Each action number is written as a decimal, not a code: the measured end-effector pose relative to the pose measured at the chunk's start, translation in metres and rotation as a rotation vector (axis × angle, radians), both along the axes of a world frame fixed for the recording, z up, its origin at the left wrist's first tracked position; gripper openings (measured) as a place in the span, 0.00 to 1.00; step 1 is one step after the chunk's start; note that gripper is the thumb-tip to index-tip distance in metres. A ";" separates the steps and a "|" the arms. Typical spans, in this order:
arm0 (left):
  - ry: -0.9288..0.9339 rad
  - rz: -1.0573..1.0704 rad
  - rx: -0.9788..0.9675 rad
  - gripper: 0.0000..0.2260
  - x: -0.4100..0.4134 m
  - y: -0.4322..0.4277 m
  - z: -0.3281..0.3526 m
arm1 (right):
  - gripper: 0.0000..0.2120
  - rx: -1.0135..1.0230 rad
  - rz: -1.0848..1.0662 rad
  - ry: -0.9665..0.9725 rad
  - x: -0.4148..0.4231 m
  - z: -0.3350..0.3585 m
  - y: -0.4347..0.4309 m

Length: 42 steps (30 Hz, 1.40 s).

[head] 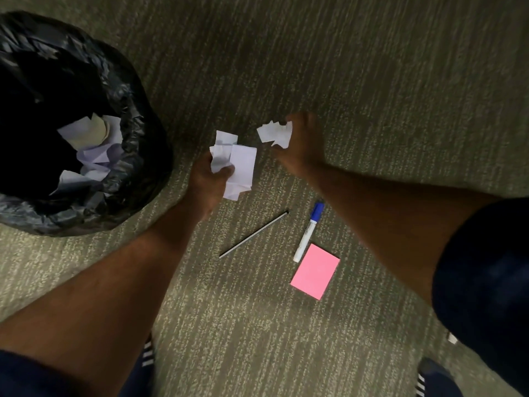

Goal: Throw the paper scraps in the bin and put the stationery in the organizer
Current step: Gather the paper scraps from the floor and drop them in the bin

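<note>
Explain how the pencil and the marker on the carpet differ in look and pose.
The pencil is thin, dark and plain; the marker is thicker, white with a blue cap. The pencil slants more toward flat in the view; the marker stands steeper, its end near the pink sticky notes. Both lie untouched on the carpet.

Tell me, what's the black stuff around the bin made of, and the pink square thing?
The bin liner looks like thin black plastic film: it is crinkled and catches shiny glints. The pink pad looks like matte paper, probably sticky notes: flat, square-edged, no shine. Whether it is a stack or one sheet is hard to tell.
</note>
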<state>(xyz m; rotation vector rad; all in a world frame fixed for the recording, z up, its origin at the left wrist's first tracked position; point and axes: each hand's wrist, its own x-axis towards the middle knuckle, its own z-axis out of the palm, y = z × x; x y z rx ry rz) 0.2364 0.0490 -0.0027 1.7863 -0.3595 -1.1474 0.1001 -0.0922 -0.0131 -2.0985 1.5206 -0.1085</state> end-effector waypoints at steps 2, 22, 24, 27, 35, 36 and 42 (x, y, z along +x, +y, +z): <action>0.003 -0.004 0.003 0.20 0.003 0.003 -0.004 | 0.37 -0.028 0.112 0.137 0.005 -0.006 -0.010; -0.025 -0.021 0.033 0.15 -0.005 0.012 -0.022 | 0.13 0.131 0.122 -0.038 -0.016 -0.018 0.008; -0.018 -0.025 0.019 0.15 -0.010 0.011 -0.022 | 0.08 0.222 0.078 -0.131 -0.026 -0.018 0.009; -0.018 -0.042 0.016 0.14 -0.017 0.012 -0.018 | 0.06 0.391 -0.052 -0.259 -0.035 -0.010 0.018; 0.104 -0.017 0.041 0.15 -0.032 0.016 0.005 | 0.10 0.692 -0.453 -0.629 -0.033 0.027 0.044; 0.135 -0.016 0.034 0.17 -0.033 0.016 0.009 | 0.10 0.708 -0.471 -0.660 -0.031 0.032 0.048; 0.276 -0.057 -0.036 0.26 -0.041 0.017 0.046 | 0.10 0.769 -0.466 -0.722 -0.018 0.060 0.070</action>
